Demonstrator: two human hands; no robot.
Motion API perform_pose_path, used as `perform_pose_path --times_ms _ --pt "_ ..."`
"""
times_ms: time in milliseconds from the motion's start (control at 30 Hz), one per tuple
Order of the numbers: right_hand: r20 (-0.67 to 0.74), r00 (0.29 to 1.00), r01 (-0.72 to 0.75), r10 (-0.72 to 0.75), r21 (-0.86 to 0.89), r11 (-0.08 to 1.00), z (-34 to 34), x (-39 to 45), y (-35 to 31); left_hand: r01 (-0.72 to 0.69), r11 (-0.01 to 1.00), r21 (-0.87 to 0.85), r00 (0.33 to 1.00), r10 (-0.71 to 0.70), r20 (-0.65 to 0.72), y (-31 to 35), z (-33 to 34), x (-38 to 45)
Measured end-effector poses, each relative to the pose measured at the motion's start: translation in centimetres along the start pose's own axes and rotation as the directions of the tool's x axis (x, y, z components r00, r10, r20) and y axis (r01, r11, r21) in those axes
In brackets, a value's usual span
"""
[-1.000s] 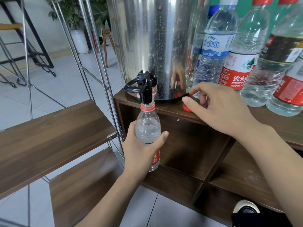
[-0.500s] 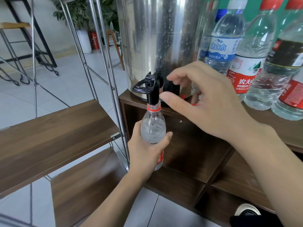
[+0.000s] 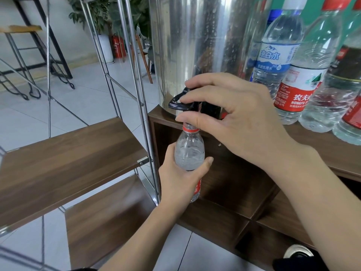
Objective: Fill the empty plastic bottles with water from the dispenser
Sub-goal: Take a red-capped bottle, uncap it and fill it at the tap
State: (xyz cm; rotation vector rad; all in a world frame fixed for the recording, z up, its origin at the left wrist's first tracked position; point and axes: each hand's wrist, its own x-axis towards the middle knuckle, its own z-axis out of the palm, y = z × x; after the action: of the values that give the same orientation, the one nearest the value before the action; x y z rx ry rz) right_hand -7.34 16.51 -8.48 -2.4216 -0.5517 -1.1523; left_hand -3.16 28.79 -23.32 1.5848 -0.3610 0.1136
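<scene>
A steel water dispenser [image 3: 195,45] stands on a dark wooden cabinet [image 3: 224,182]. Its black tap lever [image 3: 176,103] juts out over the cabinet's front edge. My right hand [image 3: 234,118] is on the tap, fingers curled over the lever and thumb below it. Under the spout my left hand [image 3: 179,177] grips a small clear plastic bottle [image 3: 188,151] with a red neck ring and red label, held upright with its open mouth at the spout. No water stream shows.
Several capped water bottles [image 3: 277,55] stand on the cabinet top right of the dispenser. A metal-framed rack with wooden shelves [image 3: 68,159] sits close on the left. Beyond it are tiled floor, stools and a potted plant.
My right hand left the red cap on the cabinet top, rose to the left and closed on the tap lever. The bottle in my left hand stayed under the spout.
</scene>
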Motion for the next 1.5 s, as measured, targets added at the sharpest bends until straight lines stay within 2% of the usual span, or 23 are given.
perform_pose_path --times_ms 400,1500 --pt "-0.102 0.992 0.063 -0.068 -0.055 0.996 0.30 0.19 -0.22 0.005 1.000 -0.007 1.000 -0.005 -0.005 -0.02 0.09 0.13" --pt "-0.034 0.998 0.054 -0.058 -0.093 0.994 -0.32 0.62 -0.69 0.023 1.000 -0.009 1.000 -0.023 0.006 -0.19 0.00 0.35"
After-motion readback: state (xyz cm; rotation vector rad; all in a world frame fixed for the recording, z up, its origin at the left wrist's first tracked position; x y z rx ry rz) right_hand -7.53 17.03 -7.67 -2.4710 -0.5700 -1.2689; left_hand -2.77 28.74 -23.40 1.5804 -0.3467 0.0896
